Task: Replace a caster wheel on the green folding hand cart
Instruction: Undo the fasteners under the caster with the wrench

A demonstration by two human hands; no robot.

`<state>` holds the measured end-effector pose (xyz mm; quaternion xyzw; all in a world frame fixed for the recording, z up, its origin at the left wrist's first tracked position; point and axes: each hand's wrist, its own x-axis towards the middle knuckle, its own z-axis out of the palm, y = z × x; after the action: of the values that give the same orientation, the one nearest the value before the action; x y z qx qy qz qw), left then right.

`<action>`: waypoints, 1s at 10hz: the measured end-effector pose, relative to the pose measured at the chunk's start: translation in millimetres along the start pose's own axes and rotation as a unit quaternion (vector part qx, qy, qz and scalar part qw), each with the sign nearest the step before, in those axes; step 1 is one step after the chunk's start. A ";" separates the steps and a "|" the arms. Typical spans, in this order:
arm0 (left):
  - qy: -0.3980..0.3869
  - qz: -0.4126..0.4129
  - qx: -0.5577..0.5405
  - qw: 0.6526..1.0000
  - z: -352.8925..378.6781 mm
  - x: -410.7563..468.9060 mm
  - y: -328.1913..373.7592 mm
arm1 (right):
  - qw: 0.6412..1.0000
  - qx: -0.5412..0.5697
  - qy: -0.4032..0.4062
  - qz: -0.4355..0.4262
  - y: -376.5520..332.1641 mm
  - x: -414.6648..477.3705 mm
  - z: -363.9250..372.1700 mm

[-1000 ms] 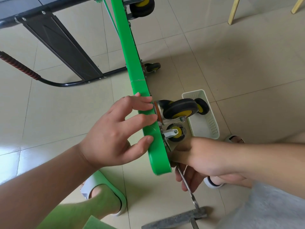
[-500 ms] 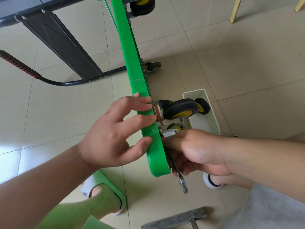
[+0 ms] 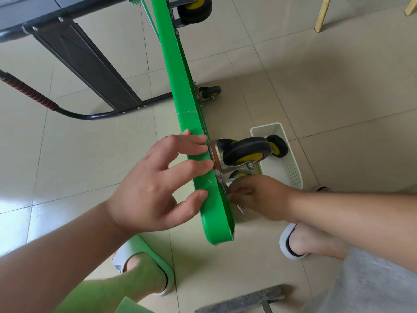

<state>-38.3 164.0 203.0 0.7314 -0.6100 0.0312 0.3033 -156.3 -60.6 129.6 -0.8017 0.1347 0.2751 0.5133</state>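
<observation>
The green cart deck (image 3: 212, 213) stands on edge, running from the top centre down to the middle. My left hand (image 3: 158, 190) rests on its near edge with fingers spread across the green rim. A black caster wheel with a yellow hub (image 3: 247, 152) sticks out of the deck's underside on a metal bracket. Just below that bracket, my right hand (image 3: 257, 197) is shut on a thin metal wrench (image 3: 240, 208), its head against the caster's mounting plate; most of the tool is hidden by the fingers.
A white slotted basket (image 3: 291, 168) on the floor holds another caster wheel (image 3: 277, 146). Two more casters (image 3: 211, 92) (image 3: 195, 6) sit further up the deck. The black folded cart handle (image 3: 85, 62) lies at upper left. A hammer head (image 3: 243, 300) lies near my slippered feet.
My right hand has swung the wrench upward, from hanging below the deck corner to tucked close under the caster bracket. My left hand has stayed on the deck edge.
</observation>
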 end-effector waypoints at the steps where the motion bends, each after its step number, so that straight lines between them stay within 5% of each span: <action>1: -0.001 0.001 -0.004 1.000 -0.1 0.2 -0.1 | 0.998 -0.015 0.024 -0.050 1.5 5.9 -2.1; 3: -0.004 0.000 -0.001 1.000 -0.6 -0.4 -0.5 | 0.991 -0.116 0.008 -0.059 2.2 -0.8 -4.4; 4: -0.006 0.000 0.003 1.000 -0.8 -1.1 -0.9 | 0.981 -0.183 -0.071 0.012 -5.4 -16.0 -7.5; 7: -0.004 0.000 0.006 1.000 0.0 0.0 -1.0 | 0.950 0.227 -0.161 0.142 -53.4 -66.2 -7.3; 10: -0.002 0.000 0.002 1.000 0.1 -0.6 -1.7 | 0.922 0.319 -0.158 0.151 -72.3 -56.2 -15.0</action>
<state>-36.9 164.6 202.0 0.7320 -0.6104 0.0312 0.3009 -161.3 -46.2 221.1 -0.5118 0.2520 0.4147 0.7089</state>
